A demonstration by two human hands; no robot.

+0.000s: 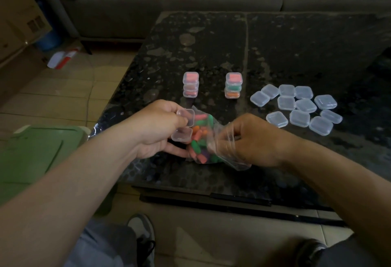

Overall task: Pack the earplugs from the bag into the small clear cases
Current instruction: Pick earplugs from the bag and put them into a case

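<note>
Head view: left hand [156, 131] grips an open small clear plastic case [184, 124]; right hand [249, 141] (grip unclear) sits inside the clear plastic bag [222, 133] of coloured earplugs [197, 137]. Best keep the case steady, close.

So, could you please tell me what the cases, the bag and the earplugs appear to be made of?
The open case in the left hand looks like clear, slightly frosted rigid plastic: it keeps its hinged shape. The bag seems thin glossy plastic film, crinkled and see-through. The earplugs look like matte coloured foam, probably soft.
</note>
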